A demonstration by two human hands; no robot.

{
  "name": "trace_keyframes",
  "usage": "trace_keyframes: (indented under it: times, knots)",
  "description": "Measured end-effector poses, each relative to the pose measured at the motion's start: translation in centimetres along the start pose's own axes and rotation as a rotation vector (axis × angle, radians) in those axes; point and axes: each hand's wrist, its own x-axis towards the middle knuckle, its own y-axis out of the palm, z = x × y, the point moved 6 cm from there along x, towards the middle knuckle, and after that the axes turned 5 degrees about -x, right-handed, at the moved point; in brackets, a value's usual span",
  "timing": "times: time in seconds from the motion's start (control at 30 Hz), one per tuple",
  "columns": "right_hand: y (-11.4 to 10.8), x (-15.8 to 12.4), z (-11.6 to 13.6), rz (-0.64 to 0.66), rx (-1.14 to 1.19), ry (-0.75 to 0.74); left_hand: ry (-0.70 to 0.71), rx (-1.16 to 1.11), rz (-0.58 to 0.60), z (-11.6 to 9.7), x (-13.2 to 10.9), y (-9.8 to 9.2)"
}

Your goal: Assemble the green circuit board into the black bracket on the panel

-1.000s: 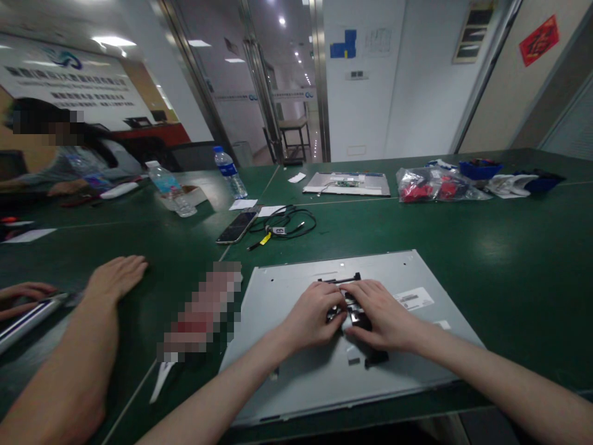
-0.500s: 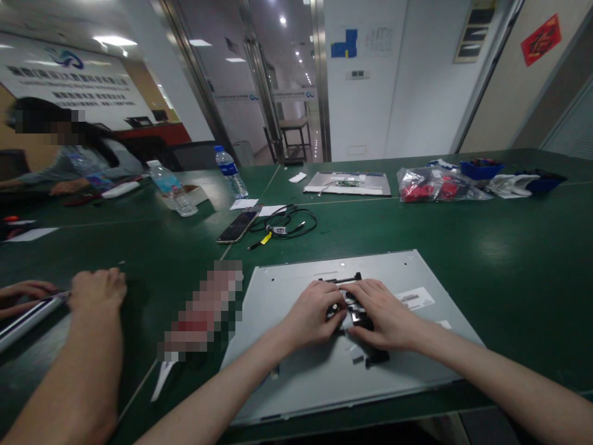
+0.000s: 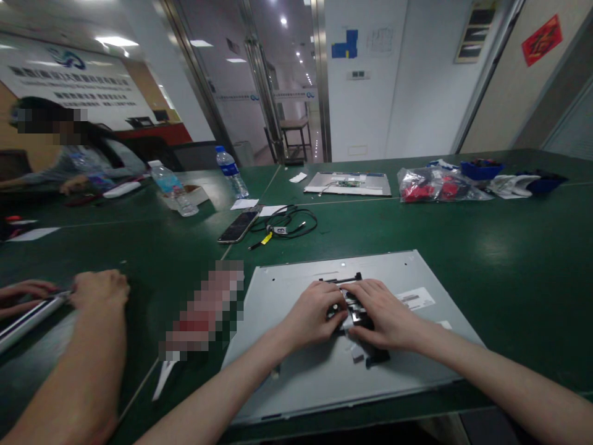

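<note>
A flat light-grey metal panel (image 3: 296,284) lies on the green table in front of me. Over its middle, my left hand (image 3: 317,312) is closed with bent fingers at a black part with shiny metal bits (image 3: 362,317). From the other side my right hand (image 3: 384,314) grips the same part, fingers over its top and thumb along its near side. My fingers hide much of it, so its exact kind is unclear. A thin black bar (image 3: 345,279) shows beyond the fingertips. Nearer me are another black piece (image 3: 377,358) and a small grey block (image 3: 357,354).
At left a co-worker's arm (image 3: 99,346) reaches to a silvery bar-shaped object (image 3: 28,324). Beyond the panel lie a phone (image 3: 238,227), a coiled black cable (image 3: 291,224) and water bottles (image 3: 231,173). A second panel (image 3: 370,183) and bagged red items (image 3: 433,185) are farther back.
My hands and the black part stay nearly where they were. The view has shifted very slightly. At the far left, the seated person's hand has moved a little.
</note>
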Motion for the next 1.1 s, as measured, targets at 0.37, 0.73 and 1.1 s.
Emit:
trace_keyframes:
  times: [0.37,0.73,1.1]
  knots:
    - [-0.43,0.11,0.46,-0.012,0.033,-0.017,0.015,-0.005,-0.003,0.05,-0.09,-0.01]
    - [-0.32,0.09,0.46,-0.005,0.006,-0.010,0.013,-0.013,-0.005,0.01,-0.03,-0.05]
    - [0.01,0.05,0.23,0.001,-0.003,-0.014,0.003,-0.019,0.001,-0.32,0.08,-0.18]
